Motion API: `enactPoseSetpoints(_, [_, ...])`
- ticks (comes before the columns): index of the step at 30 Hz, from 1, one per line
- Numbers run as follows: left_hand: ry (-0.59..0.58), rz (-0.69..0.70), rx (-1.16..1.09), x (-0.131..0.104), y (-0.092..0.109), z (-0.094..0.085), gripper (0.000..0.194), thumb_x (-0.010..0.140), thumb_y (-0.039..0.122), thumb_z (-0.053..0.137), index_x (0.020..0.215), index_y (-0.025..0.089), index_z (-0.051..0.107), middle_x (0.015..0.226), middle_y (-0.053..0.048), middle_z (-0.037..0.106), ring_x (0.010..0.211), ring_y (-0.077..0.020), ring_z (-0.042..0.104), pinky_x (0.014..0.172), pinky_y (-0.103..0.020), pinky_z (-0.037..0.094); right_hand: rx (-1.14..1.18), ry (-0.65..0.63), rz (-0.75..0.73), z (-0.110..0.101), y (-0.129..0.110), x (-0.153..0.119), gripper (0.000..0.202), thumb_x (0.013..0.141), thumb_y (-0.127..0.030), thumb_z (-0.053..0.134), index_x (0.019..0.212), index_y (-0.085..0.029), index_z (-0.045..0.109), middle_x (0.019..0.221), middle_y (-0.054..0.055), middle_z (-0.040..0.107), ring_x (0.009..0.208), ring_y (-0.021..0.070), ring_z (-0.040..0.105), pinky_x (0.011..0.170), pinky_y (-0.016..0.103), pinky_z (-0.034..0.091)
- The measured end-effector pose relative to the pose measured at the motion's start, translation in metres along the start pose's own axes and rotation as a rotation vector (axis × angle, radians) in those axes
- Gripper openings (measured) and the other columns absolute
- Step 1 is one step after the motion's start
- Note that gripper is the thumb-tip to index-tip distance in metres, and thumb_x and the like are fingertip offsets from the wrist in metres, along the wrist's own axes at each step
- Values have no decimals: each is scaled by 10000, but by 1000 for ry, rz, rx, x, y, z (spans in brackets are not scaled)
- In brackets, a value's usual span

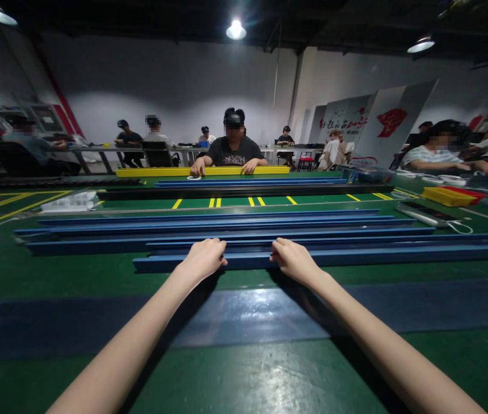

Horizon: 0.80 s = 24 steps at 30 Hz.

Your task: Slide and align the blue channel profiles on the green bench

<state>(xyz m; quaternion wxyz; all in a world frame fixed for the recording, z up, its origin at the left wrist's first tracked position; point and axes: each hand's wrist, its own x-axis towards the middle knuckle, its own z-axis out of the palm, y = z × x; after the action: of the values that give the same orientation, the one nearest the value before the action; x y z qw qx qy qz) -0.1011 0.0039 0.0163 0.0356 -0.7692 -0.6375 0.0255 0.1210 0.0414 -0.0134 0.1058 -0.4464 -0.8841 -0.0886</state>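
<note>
A long blue channel strip [248, 261] with raised edges lies across the green table, the nearest of several. My left hand [206, 257] is closed over it left of centre, knuckles up and fingers curled around its near edge. To the right, my right hand [292, 259] grips the same strip in a similar way, a short gap apart. Its left end shows beyond my left hand; the other end runs out of view at the right. Just behind, more blue channel strips [97, 233] lie side by side. Under my forearms is a flat, glossy bluish sheet [252, 313].
Farther back lie a black strip [244, 191] and a yellow strip [149, 172], the latter under a co-worker's hands. A phone [429, 211] with a cable and yellow and red trays [446, 196] are at the right. White paper or plastic [71, 202] lies left.
</note>
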Motion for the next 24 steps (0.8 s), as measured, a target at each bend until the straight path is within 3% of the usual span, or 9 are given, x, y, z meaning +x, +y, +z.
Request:
enactPoseSetpoints(3, [-80, -71, 60, -9, -13, -6, 168, 752, 317, 547, 827, 171, 580, 905, -85, 625, 831, -232, 589, 630, -279, 408, -51, 44, -22, 4, -26, 9, 92, 809, -187, 441, 809, -160, 529, 824, 53, 570, 760, 155, 523, 607, 242, 326])
enactPoseSetpoints(5, [-62, -81, 81, -10, -16, -6, 189, 750, 339, 544, 838, 177, 584, 887, -82, 633, 832, -238, 593, 647, -287, 410, -45, 58, -37, 7, -41, 15, 95, 814, -186, 441, 814, -159, 532, 824, 57, 571, 766, 159, 521, 614, 247, 331])
enactPoseSetpoints(10, [-15, 21, -40, -2, -9, 7, 179, 738, 355, 546, 852, 222, 578, 907, -36, 637, 856, -211, 587, 628, -250, 402, 57, 96, -57, 14, -51, 23, 107, 825, -242, 458, 814, -168, 534, 833, 48, 580, 785, 151, 517, 628, 239, 333])
enactPoseSetpoints(15, [53, 70, -100, 6, 0, 15, 166, 750, 361, 523, 837, 230, 577, 882, -15, 641, 829, -191, 589, 607, -234, 392, 200, 24, -82, 16, -23, 15, 94, 809, -258, 486, 805, -193, 555, 832, 15, 602, 788, 129, 537, 610, 211, 328])
enactPoseSetpoints(24, [99, 116, -103, 12, 13, 18, 224, 756, 424, 518, 815, 220, 588, 863, -19, 642, 819, -194, 592, 605, -236, 388, 77, 69, 67, 5, 61, -35, 188, 824, -336, 435, 819, -207, 572, 843, 30, 607, 769, 150, 551, 581, 215, 336])
